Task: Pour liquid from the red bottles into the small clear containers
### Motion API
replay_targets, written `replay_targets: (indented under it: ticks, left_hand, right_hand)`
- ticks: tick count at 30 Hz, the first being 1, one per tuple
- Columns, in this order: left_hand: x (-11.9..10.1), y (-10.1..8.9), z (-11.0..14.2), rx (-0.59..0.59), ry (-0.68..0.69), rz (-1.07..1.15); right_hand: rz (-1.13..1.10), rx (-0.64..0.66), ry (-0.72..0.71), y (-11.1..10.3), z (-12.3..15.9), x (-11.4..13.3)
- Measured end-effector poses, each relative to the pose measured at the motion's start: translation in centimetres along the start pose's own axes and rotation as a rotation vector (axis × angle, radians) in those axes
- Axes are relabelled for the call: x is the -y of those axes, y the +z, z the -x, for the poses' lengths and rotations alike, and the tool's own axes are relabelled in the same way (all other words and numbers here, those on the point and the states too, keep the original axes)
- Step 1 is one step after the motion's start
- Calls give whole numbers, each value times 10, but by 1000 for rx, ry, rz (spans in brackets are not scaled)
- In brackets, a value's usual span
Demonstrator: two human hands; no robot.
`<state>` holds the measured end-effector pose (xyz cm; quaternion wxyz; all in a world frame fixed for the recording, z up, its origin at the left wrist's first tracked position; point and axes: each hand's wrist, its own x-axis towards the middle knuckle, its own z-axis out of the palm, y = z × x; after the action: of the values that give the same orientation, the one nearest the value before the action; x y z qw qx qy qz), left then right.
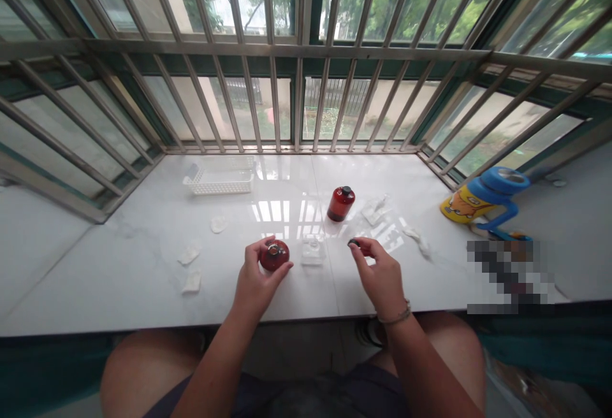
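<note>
My left hand (255, 281) grips a small red bottle (274, 255) standing on the white sill (143, 265); its mouth is uncovered. Just to the right, my right hand (380, 274) pinches a small dark cap (354, 242) between thumb and fingers, a little above the sill. A clear square container (313, 249) sits between the two hands. Farther back stands a second red bottle (340, 204) with a black cap on.
A white plastic basket (218, 181) sits at the back left. Small white pads (189, 256) and clear wrappers (375, 209) lie scattered on the sill. A blue and yellow drinking bottle (482, 198) lies at the right. Metal window bars (296, 86) close the far side.
</note>
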<state>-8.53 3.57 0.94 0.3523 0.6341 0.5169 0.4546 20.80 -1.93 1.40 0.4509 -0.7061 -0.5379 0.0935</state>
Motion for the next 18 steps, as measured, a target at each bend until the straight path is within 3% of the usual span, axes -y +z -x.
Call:
replay_targets:
  ticks: [2, 7, 14, 18]
  left_hand:
    - [1, 0, 0, -6, 2, 1]
    - [1, 2, -1, -10, -4, 9]
    - [2, 1, -1, -12, 1, 26]
    - [1, 2, -1, -9, 16, 32]
  right_hand:
    - [145, 88, 173, -15, -1, -37]
    - [310, 109, 298, -44, -5, -94]
    - [457, 69, 359, -58, -23, -127]
    - [487, -19, 353, -60, -28, -125]
